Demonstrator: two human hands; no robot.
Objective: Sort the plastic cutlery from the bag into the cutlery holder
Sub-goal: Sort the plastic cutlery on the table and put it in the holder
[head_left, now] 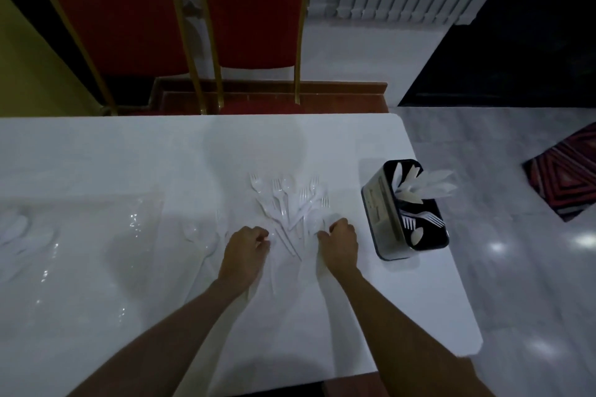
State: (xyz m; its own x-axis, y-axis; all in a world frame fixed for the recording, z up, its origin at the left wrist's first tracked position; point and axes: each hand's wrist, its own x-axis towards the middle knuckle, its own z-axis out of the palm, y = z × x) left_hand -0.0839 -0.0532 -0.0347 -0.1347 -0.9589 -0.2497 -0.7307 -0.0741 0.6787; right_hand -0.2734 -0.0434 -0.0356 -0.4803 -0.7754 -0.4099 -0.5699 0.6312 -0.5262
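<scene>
A loose pile of white plastic cutlery, mostly forks and spoons, lies on the white table in the middle. My left hand rests at the pile's near left edge with fingers curled; whether it grips a piece is unclear. My right hand sits at the near right edge, fingers curled on a white spoon. The metal cutlery holder stands to the right, with knives, forks and a spoon in separate compartments. A clear plastic bag lies flat at the left.
A few spoons lie left of my left hand, on the bag's edge. Two red chairs stand behind the table's far side. The table's right edge runs just past the holder; beyond it is shiny floor with a patterned rug.
</scene>
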